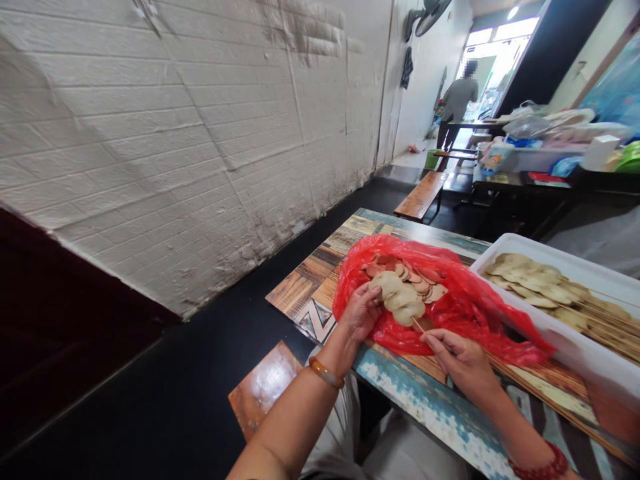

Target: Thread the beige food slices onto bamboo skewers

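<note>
My left hand (364,312) pinches the edge of several pale, round, thin slices (403,303), which look like potato. They overlap in a row on a thin wooden skewer (418,325). Its lower end is between the closed thumb and fingers of my right hand (457,357). Both hands are over an open red plastic bag (373,248), where more loose slices (425,285) lie in a pile, some tinted pink by the bag. To the right, a white tray (493,252) holds skewers (595,320) loaded with similar slices (537,279), their sticks pointing right.
The bag and tray rest on a wood-patterned table (313,283). A brown stool (267,383) stands at lower left, a wooden bench (423,195) beyond the table. A cluttered table (537,157) is at back right; a person (457,100) stands near the doorway. A white brick-patterned wall (200,147) runs along the left.
</note>
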Available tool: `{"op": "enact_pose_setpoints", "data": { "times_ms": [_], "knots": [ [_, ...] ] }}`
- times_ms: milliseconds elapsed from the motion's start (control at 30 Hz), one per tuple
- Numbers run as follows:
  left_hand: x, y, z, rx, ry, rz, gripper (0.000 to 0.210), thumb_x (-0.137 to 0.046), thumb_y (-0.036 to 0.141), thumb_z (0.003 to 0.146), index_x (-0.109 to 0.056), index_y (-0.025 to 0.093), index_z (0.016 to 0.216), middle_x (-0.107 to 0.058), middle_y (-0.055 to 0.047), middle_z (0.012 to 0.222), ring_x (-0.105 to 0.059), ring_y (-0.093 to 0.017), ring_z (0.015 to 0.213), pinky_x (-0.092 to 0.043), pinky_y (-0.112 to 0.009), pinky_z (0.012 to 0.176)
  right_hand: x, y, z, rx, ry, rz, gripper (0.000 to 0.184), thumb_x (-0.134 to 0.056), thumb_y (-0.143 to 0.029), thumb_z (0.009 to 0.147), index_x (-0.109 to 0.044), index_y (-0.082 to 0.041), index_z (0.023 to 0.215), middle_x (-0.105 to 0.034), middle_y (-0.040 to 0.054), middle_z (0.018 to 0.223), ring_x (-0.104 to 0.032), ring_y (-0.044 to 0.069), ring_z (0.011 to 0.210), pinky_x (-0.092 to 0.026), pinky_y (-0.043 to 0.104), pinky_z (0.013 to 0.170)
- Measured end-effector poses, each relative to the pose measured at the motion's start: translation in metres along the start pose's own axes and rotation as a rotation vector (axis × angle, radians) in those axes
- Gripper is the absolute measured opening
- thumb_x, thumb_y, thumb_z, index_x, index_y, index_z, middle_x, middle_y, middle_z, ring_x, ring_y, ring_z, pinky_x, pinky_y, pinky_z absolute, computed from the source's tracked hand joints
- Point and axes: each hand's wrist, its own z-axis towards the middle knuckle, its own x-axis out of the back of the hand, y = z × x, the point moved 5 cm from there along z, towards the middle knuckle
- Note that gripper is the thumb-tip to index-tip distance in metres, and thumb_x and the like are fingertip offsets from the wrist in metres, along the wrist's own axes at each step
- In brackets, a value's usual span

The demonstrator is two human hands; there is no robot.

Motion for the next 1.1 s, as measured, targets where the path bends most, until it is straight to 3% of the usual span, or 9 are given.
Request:
{"op": "enact_pose_setpoints", "data": {
  "times_ms": [267, 533, 800, 967, 1100],
  "knots": [
    [0.0, -0.001, 0.0, -0.009, -0.007, -0.005, 0.027, -0.072, 0.019, 0.066, -0.064, 0.015, 0.091, -0.066, -0.004, 0.081, -0.061, -0.011, 0.07, -0.046, -0.023, 0.071, 0.0, 0.0, 0.0, 0.0, -0.011, 0.0, 0.033, -0.046, -0.045, 0.086, -0.065, -0.018, 0.083, -0.045, -0.0046, 0.049, -0.046, 0.012, 0.046, -0.037, 0.023, 0.049],
    [-0.001, 0.0, -0.001, 0.052, 0.015, -0.032, 0.021, -0.065, 0.031, 0.073, -0.062, 0.013, 0.084, -0.065, -0.004, 0.074, -0.062, -0.013, 0.065, -0.048, -0.026, 0.068, -0.002, 0.016, -0.002, -0.179, 0.005, 0.355, 0.037, -0.051, -0.05, 0.083, -0.061, -0.015, 0.091, -0.036, -0.0084, 0.046, -0.033, 0.008, 0.04, -0.023, 0.021, 0.04],
    [-0.004, 0.001, -0.001, 0.071, -0.001, -0.038, 0.021, -0.062, 0.032, 0.076, -0.063, 0.013, 0.084, -0.066, -0.006, 0.073, -0.063, -0.014, 0.067, -0.048, -0.027, 0.069, 0.0, 0.007, -0.002, -0.233, 0.012, 0.473, 0.038, -0.052, -0.051, 0.083, -0.058, -0.015, 0.093, -0.033, -0.0103, 0.043, -0.025, 0.006, 0.037, -0.014, 0.02, 0.038],
    [-0.003, -0.001, -0.001, 0.091, 0.005, -0.019, 0.022, -0.063, 0.034, 0.075, -0.062, 0.012, 0.08, -0.065, -0.006, 0.07, -0.062, -0.014, 0.064, -0.048, -0.026, 0.066, 0.001, 0.007, -0.002, -0.146, -0.008, 0.343, 0.034, -0.048, -0.047, 0.086, -0.06, -0.016, 0.091, -0.036, -0.0088, 0.044, -0.034, 0.008, 0.038, -0.024, 0.021, 0.038],
    [-0.005, -0.002, -0.002, 0.085, -0.046, 0.03, 0.025, -0.062, 0.035, 0.076, -0.063, 0.011, 0.084, -0.066, -0.008, 0.074, -0.063, -0.016, 0.068, -0.049, -0.028, 0.07, 0.009, -0.001, -0.004, 0.048, 0.114, 0.009, 0.028, -0.049, -0.041, 0.087, -0.064, -0.018, 0.086, -0.058, -0.0003, 0.057, -0.056, 0.014, 0.052, -0.042, 0.025, 0.052]
  ]
}}
